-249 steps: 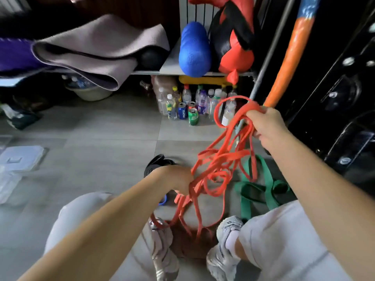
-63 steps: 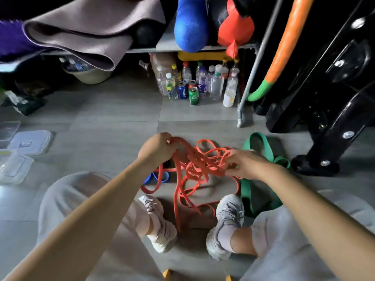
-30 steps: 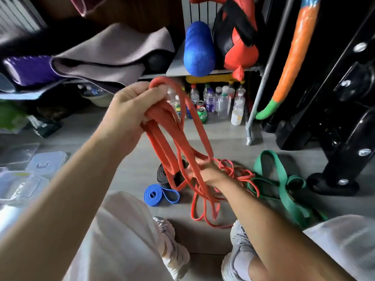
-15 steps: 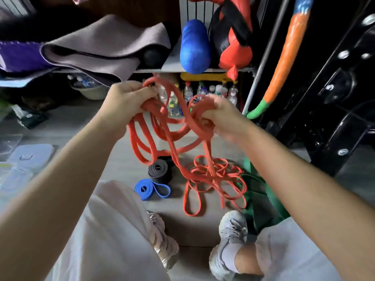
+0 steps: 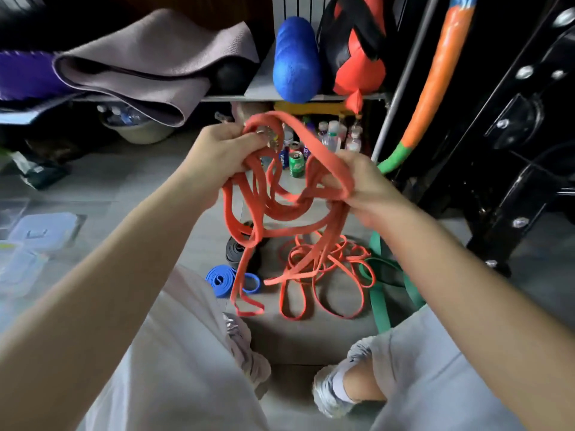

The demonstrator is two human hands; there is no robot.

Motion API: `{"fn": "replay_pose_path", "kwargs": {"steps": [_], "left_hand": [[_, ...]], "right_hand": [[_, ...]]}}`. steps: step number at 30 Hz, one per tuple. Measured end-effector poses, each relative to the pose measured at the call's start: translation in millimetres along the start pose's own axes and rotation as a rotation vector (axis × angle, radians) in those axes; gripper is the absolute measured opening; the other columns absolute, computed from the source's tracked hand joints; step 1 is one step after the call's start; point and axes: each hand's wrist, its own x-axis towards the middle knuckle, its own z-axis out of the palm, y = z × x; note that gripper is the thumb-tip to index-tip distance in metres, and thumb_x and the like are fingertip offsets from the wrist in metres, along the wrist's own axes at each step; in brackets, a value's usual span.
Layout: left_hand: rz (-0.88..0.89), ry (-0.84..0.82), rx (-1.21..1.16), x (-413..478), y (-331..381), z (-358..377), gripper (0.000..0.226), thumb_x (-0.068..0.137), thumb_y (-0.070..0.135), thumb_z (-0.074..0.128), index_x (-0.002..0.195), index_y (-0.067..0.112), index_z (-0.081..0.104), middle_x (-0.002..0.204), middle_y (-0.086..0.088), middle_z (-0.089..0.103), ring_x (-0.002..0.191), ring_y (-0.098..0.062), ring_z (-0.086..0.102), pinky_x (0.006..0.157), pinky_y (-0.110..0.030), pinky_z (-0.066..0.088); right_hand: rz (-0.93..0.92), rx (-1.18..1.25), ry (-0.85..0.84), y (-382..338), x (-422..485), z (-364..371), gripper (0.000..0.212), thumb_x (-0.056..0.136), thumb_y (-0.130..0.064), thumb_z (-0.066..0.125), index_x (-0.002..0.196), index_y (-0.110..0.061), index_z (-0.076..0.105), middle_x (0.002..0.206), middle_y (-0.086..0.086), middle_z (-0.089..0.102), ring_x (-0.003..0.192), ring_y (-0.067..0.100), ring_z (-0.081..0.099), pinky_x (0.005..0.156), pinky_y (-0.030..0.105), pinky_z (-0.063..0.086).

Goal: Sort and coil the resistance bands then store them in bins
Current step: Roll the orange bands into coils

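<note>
Both hands are untangling: the left hand (image 5: 222, 152) and right hand (image 5: 362, 185) each grip strands of the orange bands (image 5: 280, 209), whose lower loops trail on the floor. Next, I judge, one band must be worked free before coiling

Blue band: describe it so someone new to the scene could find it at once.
Look at the tiled floor just ahead of the person's left knee. The blue band lies there, loosely coiled, beside a black coil and left of the orange tangle. It is the only blue band on the floor.
</note>
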Motion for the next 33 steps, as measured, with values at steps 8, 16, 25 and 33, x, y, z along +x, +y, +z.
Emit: {"fn": "replay_pose_path", "kwargs": {"steps": [8, 16, 25, 33], "left_hand": [[-0.088, -0.079, 0.151, -5.9, -39.8, 20.3, 0.024, 0.082, 0.020, 0.066, 0.094, -0.001, 0.067, 0.062, 0.001, 0.062, 0.046, -0.005, 0.052, 0.047, -0.017, 0.041], [-0.148, -0.387, 0.575, -12.3, -69.2, 42.5, 0.098, 0.075, 0.029, 0.077, 0.148, 0.013, 0.014, 0.116, -0.018, 0.061, 0.102, -0.032, 0.061, 0.089, -0.038, 0.049], [0.031, -0.528, 0.982, -19.4, -81.7, 59.3, 0.067, 0.083, 0.013, 0.061, 0.143, 0.022, 0.032, 0.132, -0.007, 0.046, 0.106, -0.029, 0.054, 0.082, -0.028, 0.045], [0.124, -0.480, 0.431, -24.4, -72.1, 53.7, 0.039, 0.078, 0.013, 0.074, 0.113, 0.020, 0.059, 0.104, 0.006, 0.059, 0.073, -0.009, 0.062, 0.071, -0.019, 0.051]], "right_hand": [[0.325, -0.413, 0.082, 104.4, 2.4, -0.7, 0.009, 0.078, -0.016, 0.074, 0.083, -0.010, 0.069, 0.078, 0.008, 0.067, 0.066, 0.018, 0.060, 0.056, 0.024, 0.045], [0.462, -0.521, -0.078, 133.9, -8.9, -15.2, 0.064, 0.076, -0.023, 0.078, 0.129, -0.001, 0.051, 0.126, 0.016, 0.059, 0.112, 0.031, 0.059, 0.098, 0.040, 0.046], [0.185, -0.523, -0.053, 122.9, -18.2, -8.3, 0.043, 0.083, -0.025, 0.069, 0.123, -0.012, 0.059, 0.125, 0.003, 0.061, 0.117, 0.017, 0.055, 0.094, 0.027, 0.042], [-0.001, -0.212, -0.208, 90.7, -29.9, 6.7, 0.016, 0.082, -0.014, 0.072, 0.074, -0.023, 0.063, 0.065, -0.013, 0.060, 0.059, -0.005, 0.052, 0.063, 0.015, 0.040]]}}
